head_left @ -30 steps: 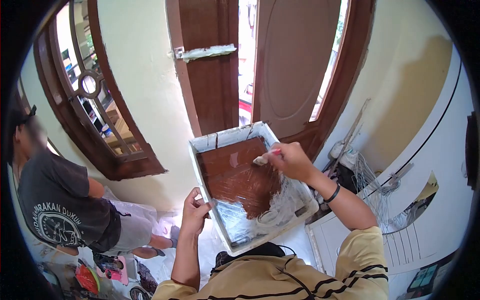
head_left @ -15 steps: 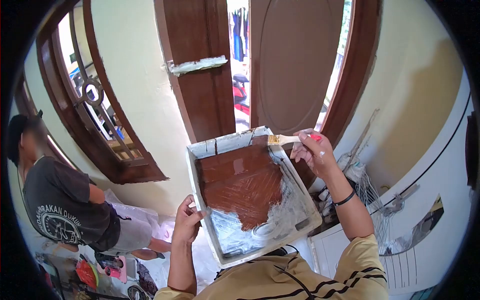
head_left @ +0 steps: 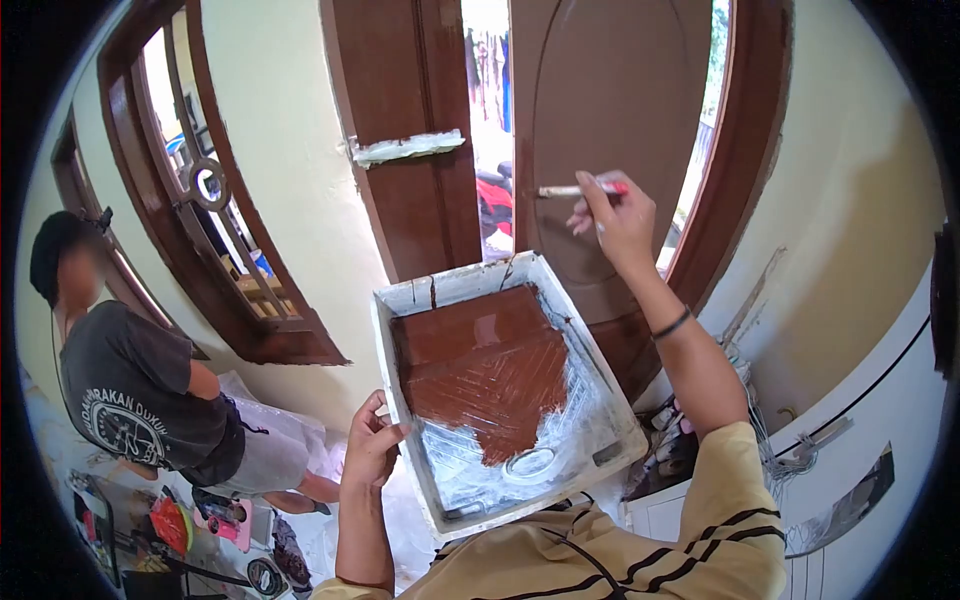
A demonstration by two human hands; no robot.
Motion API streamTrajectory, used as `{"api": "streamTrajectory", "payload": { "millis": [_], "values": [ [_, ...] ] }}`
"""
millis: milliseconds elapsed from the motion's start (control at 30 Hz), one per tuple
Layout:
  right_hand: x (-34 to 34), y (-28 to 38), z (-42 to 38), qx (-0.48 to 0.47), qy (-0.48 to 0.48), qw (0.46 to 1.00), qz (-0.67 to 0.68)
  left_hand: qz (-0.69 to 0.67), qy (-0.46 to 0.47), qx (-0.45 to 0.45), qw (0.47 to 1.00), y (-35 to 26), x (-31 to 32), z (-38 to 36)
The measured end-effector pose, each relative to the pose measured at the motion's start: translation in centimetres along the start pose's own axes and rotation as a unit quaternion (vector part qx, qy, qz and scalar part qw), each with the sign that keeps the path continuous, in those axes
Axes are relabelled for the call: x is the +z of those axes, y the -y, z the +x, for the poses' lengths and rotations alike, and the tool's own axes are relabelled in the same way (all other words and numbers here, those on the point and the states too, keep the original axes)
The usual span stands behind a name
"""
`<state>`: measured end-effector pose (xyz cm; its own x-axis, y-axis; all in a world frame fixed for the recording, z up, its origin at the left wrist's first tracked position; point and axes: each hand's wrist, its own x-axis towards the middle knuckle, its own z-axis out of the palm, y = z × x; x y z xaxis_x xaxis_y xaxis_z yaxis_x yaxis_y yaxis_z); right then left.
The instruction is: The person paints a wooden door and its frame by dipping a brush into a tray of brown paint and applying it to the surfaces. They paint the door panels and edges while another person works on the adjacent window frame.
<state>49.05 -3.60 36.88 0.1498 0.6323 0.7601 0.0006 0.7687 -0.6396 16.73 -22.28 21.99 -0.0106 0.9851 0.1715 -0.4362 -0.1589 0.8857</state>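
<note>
Now my right hand (head_left: 620, 220), pinching the brush (head_left: 562, 191), has lifted it from the tray's (head_left: 405, 294) far right corner to the door's (head_left: 610, 120) left edge, so dipping seems done, while my left hand (head_left: 372, 445) grips the tray's left edge.

Paint (head_left: 485, 385) lies in our tray (head_left: 465, 284), our left hand (head_left: 371, 446) on its left rim. Our right hand (head_left: 616, 215) and brush (head_left: 562, 192) are before a door (head_left: 622, 90), a person (head_left: 140, 385) to our left.
</note>
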Motion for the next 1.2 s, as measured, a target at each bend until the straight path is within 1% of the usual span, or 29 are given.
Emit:
{"api": "streamTrajectory", "payload": {
  "millis": [33,133,233,333,367,467,500,600,700,800,900,1000,1033,1133,1167,1200],
  "values": [
    [0.6,0.3,2.2,-0.004,0.002,1.0,-0.019,-0.01,-0.004,0.013,1.0,0.1,0.4,-0.2],
    [1.7,-0.6,5.7,0.018,0.005,0.999,-0.037,-0.009,-0.025,-0.005,1.0,0.2,0.4,-0.4],
    [2.4,0.7,9.1,-0.014,-0.016,0.998,-0.052,-0.015,-0.029,-0.001,0.999,0.3,0.4,-0.4],
    [2.4,2.2,11.9,-0.083,-0.052,0.995,0.004,-0.019,-0.032,-0.006,0.999,0.5,0.3,-0.4],
    [2.1,2.6,11.7,-0.098,-0.051,0.993,0.036,-0.02,-0.031,-0.006,0.999,0.6,0.3,-0.5],
    [1.3,3.2,9.2,-0.039,-0.04,0.998,0.004,-0.026,-0.028,-0.006,0.999,0.7,0.3,-0.4],
    [1.2,2.4,8.0,-0.004,-0.035,0.999,0.007,-0.028,-0.025,-0.004,0.999,1.0,0.2,-0.4],
    [1.9,-0.1,5.4,0.055,0.006,0.992,-0.112,-0.032,-0.024,-0.003,0.999,1.7,-0.4,-0.3],
    [3.0,-1.9,5.8,0.075,0.02,0.991,-0.112,-0.034,-0.026,-0.011,0.999,1.6,-0.2,-0.3],
    [3.7,-0.5,8.7,0.022,-0.016,0.998,-0.065,-0.043,-0.022,-0.011,0.999,1.8,-0.3,-0.1],
    [3.8,1.1,11.2,-0.041,-0.05,0.997,0.05,-0.039,-0.026,-0.014,0.999,1.7,-0.2,-0.2],
    [3.0,2.3,9.9,-0.056,-0.051,0.997,0.004,-0.044,-0.024,-0.02,0.999,1.7,-0.3,-0.2],
    [2.9,1.9,9.1,-0.024,-0.036,0.999,-0.013,-0.047,-0.023,-0.02,0.998,1.7,-0.3,-0.2],
    [3.0,-0.2,7.5,0.065,0.018,0.988,-0.142,-0.046,-0.035,-0.026,0.998,1.4,0.1,-0.4],
    [2.7,-2.1,7.8,0.048,0.021,0.982,-0.181,-0.047,-0.036,-0.027,0.998,1.5,0.1,-0.5],
    [2.8,-2.2,8.0,0.047,0.012,0.988,-0.148,-0.048,-0.035,-0.026,0.998,1.7,-0.1,-0.6]
  ]
}}
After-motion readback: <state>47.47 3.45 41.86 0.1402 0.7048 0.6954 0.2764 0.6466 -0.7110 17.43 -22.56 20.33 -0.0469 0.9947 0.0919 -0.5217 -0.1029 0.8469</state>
